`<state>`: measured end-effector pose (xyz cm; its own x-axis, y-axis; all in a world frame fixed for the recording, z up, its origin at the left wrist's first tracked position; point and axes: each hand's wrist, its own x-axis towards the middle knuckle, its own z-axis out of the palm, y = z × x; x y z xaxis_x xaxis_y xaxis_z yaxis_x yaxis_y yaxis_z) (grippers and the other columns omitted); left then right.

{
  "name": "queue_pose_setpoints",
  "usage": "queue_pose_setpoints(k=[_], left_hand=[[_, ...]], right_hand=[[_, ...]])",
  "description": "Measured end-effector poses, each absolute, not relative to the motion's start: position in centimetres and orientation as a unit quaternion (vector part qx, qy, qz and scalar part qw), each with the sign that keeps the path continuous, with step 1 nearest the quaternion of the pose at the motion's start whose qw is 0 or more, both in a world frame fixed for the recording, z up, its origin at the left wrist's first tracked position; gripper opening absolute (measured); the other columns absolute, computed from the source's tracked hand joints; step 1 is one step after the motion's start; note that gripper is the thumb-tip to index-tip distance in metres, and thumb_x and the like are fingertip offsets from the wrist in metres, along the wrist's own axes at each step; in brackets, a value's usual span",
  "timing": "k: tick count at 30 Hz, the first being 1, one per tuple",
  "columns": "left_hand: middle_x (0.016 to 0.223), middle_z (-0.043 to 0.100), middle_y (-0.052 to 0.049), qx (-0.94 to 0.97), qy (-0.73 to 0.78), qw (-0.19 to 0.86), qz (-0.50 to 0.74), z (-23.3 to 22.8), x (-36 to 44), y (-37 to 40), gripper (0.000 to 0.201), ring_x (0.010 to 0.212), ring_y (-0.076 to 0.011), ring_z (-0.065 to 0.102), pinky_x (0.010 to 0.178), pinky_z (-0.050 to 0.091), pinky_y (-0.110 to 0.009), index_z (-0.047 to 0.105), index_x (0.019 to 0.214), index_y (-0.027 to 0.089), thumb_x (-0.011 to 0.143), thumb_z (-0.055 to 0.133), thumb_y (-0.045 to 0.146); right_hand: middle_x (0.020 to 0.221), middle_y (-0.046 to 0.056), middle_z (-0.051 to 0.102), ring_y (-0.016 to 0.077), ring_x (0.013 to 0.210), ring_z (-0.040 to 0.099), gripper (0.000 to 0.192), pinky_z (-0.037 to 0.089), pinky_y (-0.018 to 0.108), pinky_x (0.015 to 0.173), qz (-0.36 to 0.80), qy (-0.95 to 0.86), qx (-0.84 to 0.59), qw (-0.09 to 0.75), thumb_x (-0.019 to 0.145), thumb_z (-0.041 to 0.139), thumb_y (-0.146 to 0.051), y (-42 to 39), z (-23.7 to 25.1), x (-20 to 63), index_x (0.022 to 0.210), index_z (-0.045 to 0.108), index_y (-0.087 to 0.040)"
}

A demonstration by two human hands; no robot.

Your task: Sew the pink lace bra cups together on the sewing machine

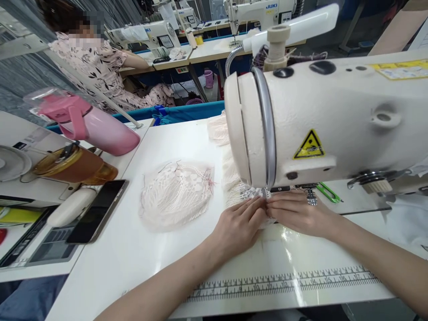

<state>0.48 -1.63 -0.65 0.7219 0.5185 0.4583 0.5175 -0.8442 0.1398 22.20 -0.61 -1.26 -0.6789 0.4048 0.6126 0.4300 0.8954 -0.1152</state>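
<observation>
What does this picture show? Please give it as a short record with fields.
place: white sewing table
machine: sewing machine
left hand: flat on the lace strip, fingertips beside the machine's head
right hand: on the same lace, under the machine's head
nearby: lace pile, phone, pink bottle
background: another person seated

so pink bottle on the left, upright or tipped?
Tipped: the pink bottle lies on its side across the side table, lid end pointing left.
</observation>
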Motion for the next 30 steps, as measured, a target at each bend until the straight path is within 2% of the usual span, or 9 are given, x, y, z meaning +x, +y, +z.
queue_pose_setpoints(k=[3, 7, 13, 20, 25, 30], left_hand=[[0.116, 0.067, -0.012, 0.923, 0.293, 0.003, 0.248, -0.6, 0.2, -1.4, 0.021, 0.109, -0.0197, 0.065, 0.092, 0.056, -0.034, 0.054, 0.093, 0.016, 0.080, 0.042, 0.005], [0.115, 0.068, -0.011, 0.919, 0.309, 0.002, 0.246, -0.4, -0.1, -1.0, 0.029, 0.106, -0.0207, 0.066, 0.087, 0.059, -0.034, 0.053, 0.091, 0.017, 0.071, 0.040, 0.000], [0.113, 0.068, -0.011, 0.913, 0.325, -0.007, 0.245, -0.8, -0.2, -0.6, 0.034, 0.109, -0.0213, 0.065, 0.093, 0.056, -0.035, 0.053, 0.092, 0.015, 0.066, 0.039, -0.001], [0.118, 0.066, -0.013, 0.912, 0.343, -0.013, 0.224, -1.0, 0.0, -0.8, 0.028, 0.113, -0.0237, 0.063, 0.093, 0.056, -0.037, 0.053, 0.095, 0.016, 0.073, 0.043, 0.003], [0.117, 0.067, -0.012, 0.914, 0.342, -0.027, 0.217, -0.9, 0.0, -0.7, 0.036, 0.112, -0.0236, 0.063, 0.095, 0.055, -0.037, 0.055, 0.113, 0.011, 0.078, 0.045, 0.008], [0.120, 0.066, -0.009, 0.917, 0.339, -0.041, 0.209, -0.7, 0.0, -0.8, 0.036, 0.112, -0.0226, 0.063, 0.095, 0.054, -0.036, 0.058, 0.118, 0.012, 0.084, 0.046, 0.015]], right_hand=[[0.098, 0.000, 0.073, 0.0154, 0.099, 0.065, 0.020, 0.055, 0.032, 0.089, -0.017, -0.922, -0.247, 0.297, 0.087, 0.055, -0.006, -0.7, -1.8, 21.9, 0.098, 0.064, -0.019], [0.106, 0.003, 0.071, 0.0181, 0.097, 0.066, 0.029, 0.056, 0.033, 0.086, -0.010, -0.927, -0.272, 0.260, 0.087, 0.053, -0.009, -0.8, -2.4, 21.7, 0.107, 0.066, -0.025], [0.108, 0.004, 0.071, 0.0195, 0.095, 0.066, 0.034, 0.055, 0.033, 0.085, 0.009, -0.922, -0.282, 0.266, 0.085, 0.054, -0.006, -0.9, -2.8, 21.5, 0.111, 0.064, -0.025], [0.109, 0.006, 0.070, 0.0188, 0.095, 0.066, 0.029, 0.056, 0.034, 0.084, -0.004, -0.927, -0.286, 0.245, 0.089, 0.047, -0.007, -0.5, -2.9, 21.7, 0.106, 0.065, -0.022], [0.107, 0.006, 0.070, 0.0179, 0.097, 0.065, 0.026, 0.056, 0.032, 0.085, 0.000, -0.923, -0.295, 0.248, 0.089, 0.046, -0.006, -0.4, -2.7, 21.7, 0.103, 0.064, -0.020], [0.104, 0.004, 0.069, 0.0145, 0.094, 0.064, 0.025, 0.055, 0.029, 0.082, -0.023, -0.920, -0.298, 0.252, 0.088, 0.046, -0.002, -0.3, -2.0, 21.9, 0.102, 0.062, -0.016]])
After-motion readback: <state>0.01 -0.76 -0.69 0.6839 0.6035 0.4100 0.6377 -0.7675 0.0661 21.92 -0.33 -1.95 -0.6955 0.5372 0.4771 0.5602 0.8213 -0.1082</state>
